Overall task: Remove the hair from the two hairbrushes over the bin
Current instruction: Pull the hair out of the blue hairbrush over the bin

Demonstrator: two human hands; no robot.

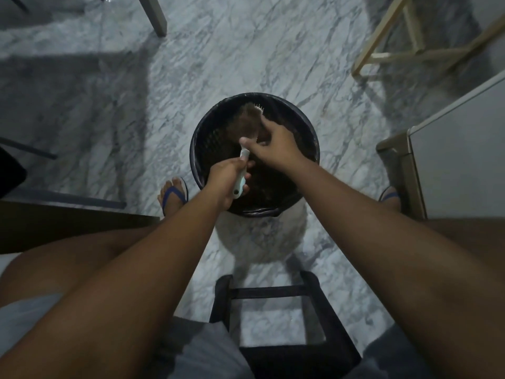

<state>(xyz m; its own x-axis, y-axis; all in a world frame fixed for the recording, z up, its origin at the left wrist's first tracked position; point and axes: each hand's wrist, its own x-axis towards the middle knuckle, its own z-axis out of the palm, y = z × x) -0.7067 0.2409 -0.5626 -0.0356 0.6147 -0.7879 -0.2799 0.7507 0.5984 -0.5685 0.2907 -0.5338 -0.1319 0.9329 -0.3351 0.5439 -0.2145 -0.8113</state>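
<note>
A black round bin (pixel 310 124) with a dark liner stands on the marble floor between my feet. Over its opening my left hand (pixel 228 180) grips the pale green handle of a hairbrush (pixel 244 157). The brush head points away from me and is covered by a brown mat of hair (pixel 247 120); a few pale bristles show at its far tip. My right hand (pixel 273 140) reaches over the brush head from the right, its fingers curled on the hair at the head's right side. Only one hairbrush is in view.
A dark stool (pixel 273 294) stands under me at the bottom centre. A white cabinet (pixel 459 165) is at the right, pale wooden chair legs (pixel 388 54) at the back right, a table leg (pixel 155 15) at the back left, and dark furniture (pixel 68 222) at the left.
</note>
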